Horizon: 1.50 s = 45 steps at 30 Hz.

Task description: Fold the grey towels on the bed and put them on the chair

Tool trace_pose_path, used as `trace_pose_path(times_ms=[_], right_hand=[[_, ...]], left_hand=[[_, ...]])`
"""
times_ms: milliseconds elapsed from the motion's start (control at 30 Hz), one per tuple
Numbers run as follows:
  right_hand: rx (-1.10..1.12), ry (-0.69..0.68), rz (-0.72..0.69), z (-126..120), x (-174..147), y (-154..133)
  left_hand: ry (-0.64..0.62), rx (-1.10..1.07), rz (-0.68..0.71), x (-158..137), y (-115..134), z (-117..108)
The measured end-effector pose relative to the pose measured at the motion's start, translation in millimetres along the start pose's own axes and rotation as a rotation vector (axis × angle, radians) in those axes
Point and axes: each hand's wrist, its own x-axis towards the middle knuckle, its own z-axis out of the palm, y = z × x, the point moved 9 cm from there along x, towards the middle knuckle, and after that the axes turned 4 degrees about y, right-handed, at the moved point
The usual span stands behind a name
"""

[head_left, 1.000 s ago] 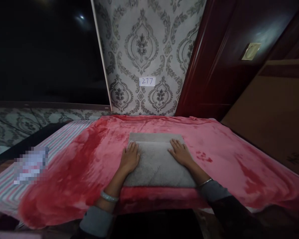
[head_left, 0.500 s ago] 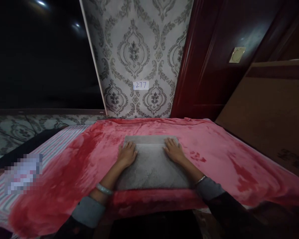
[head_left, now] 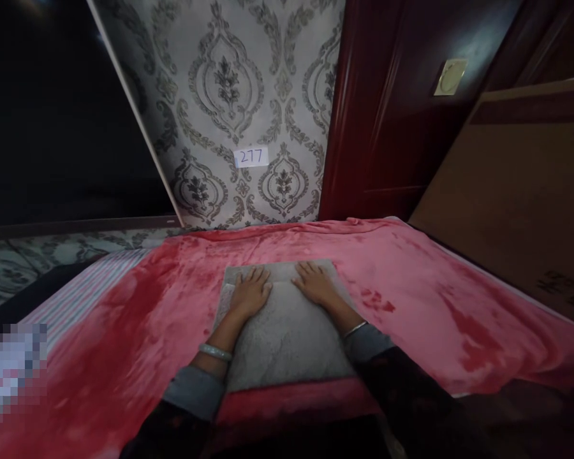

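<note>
A grey, soft-looking piece of cloth (head_left: 287,338), perhaps a towel, lies flat on a pink and red plush blanket (head_left: 425,287). Across its far end runs a crease or folded edge. My left hand (head_left: 251,292) rests palm down near the cloth's far left corner, its fingers spread and pointing away from me. On the far right part lies my right hand (head_left: 316,282), also flat with fingers apart. Both hands press on the cloth without gripping it. A bracelet (head_left: 215,352) circles my left wrist, and a thinner one (head_left: 356,328) my right.
Patterned wallpaper (head_left: 227,83) with a paper label (head_left: 251,157) reading 277 rises behind the blanket. A large dark screen (head_left: 67,127) stands at the left. To the right are a dark red door (head_left: 392,115) and a big cardboard box (head_left: 516,197). Striped fabric (head_left: 83,296) shows at left.
Both hands have shifted inward on the cloth, the right one further from its right edge. The camera view has also turned and tilted slightly.
</note>
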Motion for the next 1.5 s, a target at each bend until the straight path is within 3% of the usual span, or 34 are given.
trace_pose_path(times_ms=[200,367,667,900,1200,1367,1500], right_hand=[[-0.033,0.07,0.279,-7,-6,74],[-0.06,0.128,0.34,-3,-10,89],[-0.042,0.167,0.335,-9,-14,87],[-0.025,0.171,0.344,-12,-18,85],[-0.015,0.12,0.364,-16,-27,75],[-0.075,0.103,0.139,-9,-47,28],[-0.085,0.094,0.126,-3,-57,23]], left_hand=[[0.069,0.008,-0.022,1,-5,-2],[0.208,0.042,-0.158,-2,-19,-16],[0.194,-0.095,-0.383,-12,-81,-17],[0.281,-0.211,-0.367,-29,-110,-18],[0.3,-0.446,-0.383,-32,-129,-9],[0.319,-0.515,-0.409,-32,-130,-4],[0.312,-0.534,-0.395,-32,-127,-3]])
